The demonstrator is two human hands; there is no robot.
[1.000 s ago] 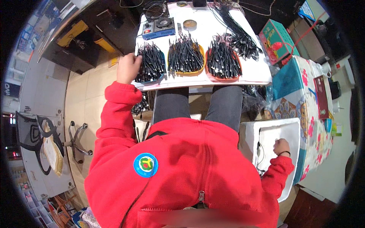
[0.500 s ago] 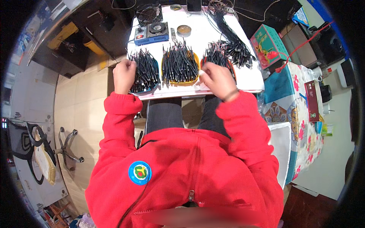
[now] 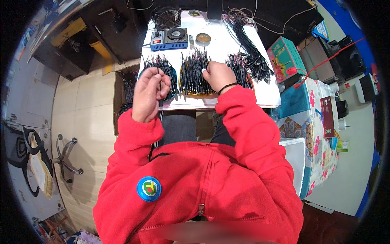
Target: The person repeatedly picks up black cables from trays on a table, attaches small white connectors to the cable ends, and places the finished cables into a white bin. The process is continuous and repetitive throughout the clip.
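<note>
- Three heaps of short black wire leads lie on the white tabletop (image 3: pixel 227 49): the left heap (image 3: pixel 162 71), the middle heap (image 3: pixel 194 73) in an orange tray, the right heap (image 3: pixel 239 69). One thin black lead (image 3: pixel 159 77) rises from the raised left hand.
- Handling, as judged: each lead looks light, thin and limp, with a stiffer tip; a pinch just behind the tip should steer it. In a heap they are likely to tangle, so a single one is best drawn out endwise.
- Left hand (image 3: pixel 147 97): lifted at the near left tabletop edge, fingers curled and pinched on the one lead.
- Right hand (image 3: pixel 218 75): loosely fisted on the near edge of the middle heap; whether it grips any lead cannot be told.
- Change from half a second ago: the left hand has risen off the left heap; the right hand has moved left, off the right heap. A second ago it hung far down by the white bin (image 3: pixel 294 162) at the right.
- Farther off: a blue box with a fan (image 3: pixel 170 40), a round tin (image 3: pixel 203 39), a long cable bundle (image 3: pixel 250 51).
</note>
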